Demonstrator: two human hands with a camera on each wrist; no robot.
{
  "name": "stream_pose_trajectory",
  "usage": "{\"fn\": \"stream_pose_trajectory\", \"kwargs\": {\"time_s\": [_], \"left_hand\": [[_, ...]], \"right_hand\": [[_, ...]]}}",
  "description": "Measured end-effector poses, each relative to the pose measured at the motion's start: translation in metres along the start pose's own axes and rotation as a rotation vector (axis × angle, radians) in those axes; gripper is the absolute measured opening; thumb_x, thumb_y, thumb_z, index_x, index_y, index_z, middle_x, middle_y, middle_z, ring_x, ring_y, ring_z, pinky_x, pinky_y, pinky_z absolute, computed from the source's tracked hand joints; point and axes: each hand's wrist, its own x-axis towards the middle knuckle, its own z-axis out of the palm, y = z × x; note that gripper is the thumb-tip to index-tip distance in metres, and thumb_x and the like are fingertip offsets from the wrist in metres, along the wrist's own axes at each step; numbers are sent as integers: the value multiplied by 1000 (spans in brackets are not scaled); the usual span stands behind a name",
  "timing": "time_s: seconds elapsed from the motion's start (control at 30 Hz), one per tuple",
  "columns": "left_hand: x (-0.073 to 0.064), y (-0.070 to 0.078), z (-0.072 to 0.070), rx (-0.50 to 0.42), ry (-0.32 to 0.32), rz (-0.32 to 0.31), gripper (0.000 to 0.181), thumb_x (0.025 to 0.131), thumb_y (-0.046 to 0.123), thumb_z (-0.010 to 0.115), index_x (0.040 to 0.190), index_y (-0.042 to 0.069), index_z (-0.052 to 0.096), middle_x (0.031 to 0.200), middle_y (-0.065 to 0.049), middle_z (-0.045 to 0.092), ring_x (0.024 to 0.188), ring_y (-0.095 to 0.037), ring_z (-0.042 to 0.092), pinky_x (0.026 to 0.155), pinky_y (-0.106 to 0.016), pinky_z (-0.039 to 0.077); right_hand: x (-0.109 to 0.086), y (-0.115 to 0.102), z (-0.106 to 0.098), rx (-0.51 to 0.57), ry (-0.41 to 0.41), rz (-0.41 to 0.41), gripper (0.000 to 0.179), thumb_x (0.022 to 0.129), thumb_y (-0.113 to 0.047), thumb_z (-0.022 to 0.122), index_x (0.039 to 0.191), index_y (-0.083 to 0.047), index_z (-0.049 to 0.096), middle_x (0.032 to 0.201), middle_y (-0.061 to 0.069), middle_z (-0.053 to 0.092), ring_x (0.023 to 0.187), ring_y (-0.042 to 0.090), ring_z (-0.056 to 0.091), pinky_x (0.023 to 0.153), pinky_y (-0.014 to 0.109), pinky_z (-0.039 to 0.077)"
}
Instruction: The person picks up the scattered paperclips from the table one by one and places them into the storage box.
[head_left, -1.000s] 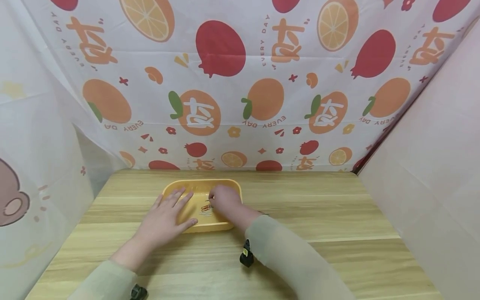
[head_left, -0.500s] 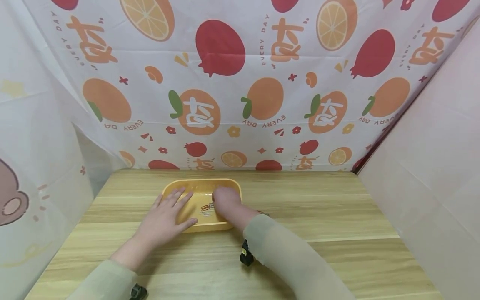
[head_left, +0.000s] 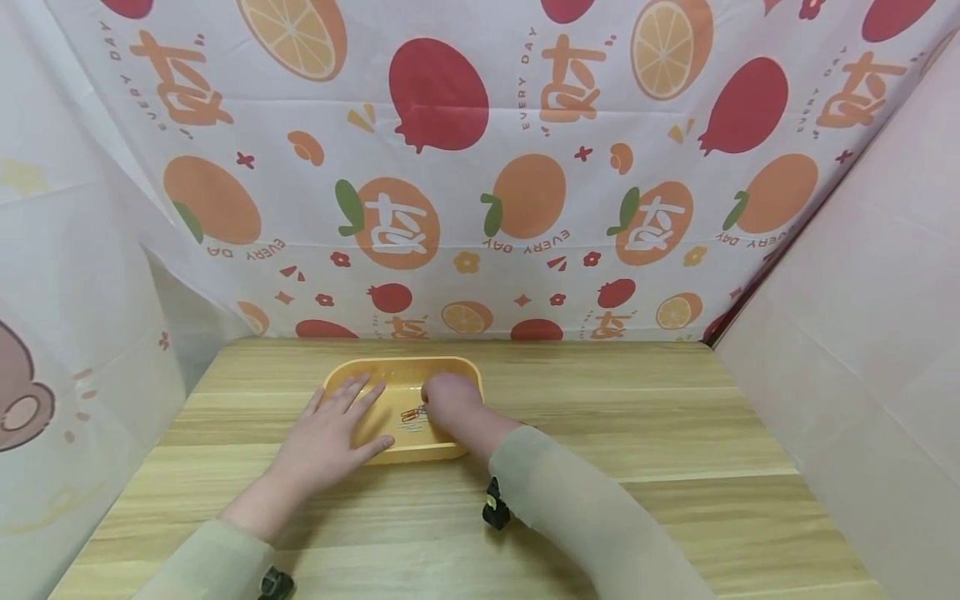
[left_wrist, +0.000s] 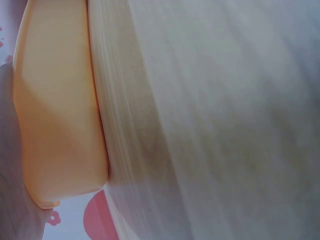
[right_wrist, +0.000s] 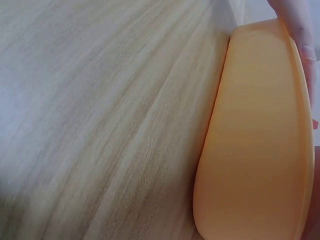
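Note:
A yellow-orange tray (head_left: 420, 454) stands on the wooden table in the head view. My left hand (head_left: 326, 437) lies over its left side, fingers spread and fairly straight, thumb by the front rim. Inside the right part of the tray is my right hand (head_left: 453, 400), back of the hand up and fingers bent under it. Whatever those fingertips hold or touch is hidden. Just left of them are small red looped pieces (head_left: 410, 415), like clips, and thin white slivers (head_left: 411, 427) on the tray floor. Both wrist views show mostly the tray's outer wall (left_wrist: 62, 115).
Around the tray spreads the wooden table (head_left: 637, 433). A fruit-print cloth (head_left: 465, 208) hangs behind it, with pale cloth walls on both sides. A thin dark item (head_left: 531, 427) shows partly behind the right forearm. Each sleeve carries a black wrist device (head_left: 495, 508).
A second ago the right fingertips showed with a thin dark piece at them; now they are turned under the hand, out of sight. The left hand and tray stay put.

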Motion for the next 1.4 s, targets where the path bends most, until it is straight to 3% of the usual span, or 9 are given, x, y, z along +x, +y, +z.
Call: {"fn": "stream_pose_trajectory", "kwargs": {"time_s": [0.2, 0.43, 0.7, 0.93, 1.17, 1.4], "left_hand": [[0, 0, 0, 3, 8, 2, 87, 88, 68, 59, 156, 19, 33, 160, -13, 30, 147, -37, 24, 118, -62, 7], [1, 1, -2, 0, -1, 0, 87, 89, 68, 57, 156, 18, 34, 160, -13, 29, 147, -37, 24, 118, -63, 8], [0, 2, -1, 7, 20, 6, 86, 88, 68, 58, 156, 19, 34, 160, -14, 31, 146, -38, 25, 118, -62, 8], [-1, 2, 0, 6, 11, 4, 86, 89, 65, 59, 155, 17, 35, 160, -15, 30, 146, -38, 25, 118, -61, 6], [-1, 4, -2, 8, -11, -2, 86, 89, 65, 59, 156, 17, 33, 160, -14, 29, 147, -38, 23, 118, -62, 7], [-1, 5, -4, 11, -7, 2, 88, 89, 72, 52, 155, 16, 35, 160, -14, 29, 147, -38, 24, 118, -63, 9]], "right_hand": [[-7, 1, -8, 59, 14, -20, 14, 94, -20, 65, 99, -22, 78, 94, -9, 72, 89, 10, 65, 81, 26, 52], [-15, 7, -11, 149, 30, 17, 20, 96, -27, 65, 112, -24, 76, 114, -9, 71, 109, 12, 63, 94, 30, 50], [-26, 21, -18, 239, 145, 3, 20, 97, -30, 65, 111, -23, 77, 102, -7, 70, 93, 9, 62, 81, 29, 53], [-39, 41, -24, 323, 224, 40, 23, 97, -31, 65, 116, -22, 75, 103, -5, 68, 91, 10, 62, 76, 29, 53], [-57, 70, -20, 437, 313, 82, 21, 95, -27, 68, 111, -18, 77, 99, -4, 68, 86, 12, 62, 74, 30, 52], [-77, 100, -7, 494, 342, 128, 21, 95, -27, 68, 111, -16, 76, 95, -6, 67, 79, 10, 59, 69, 29, 51]]}}
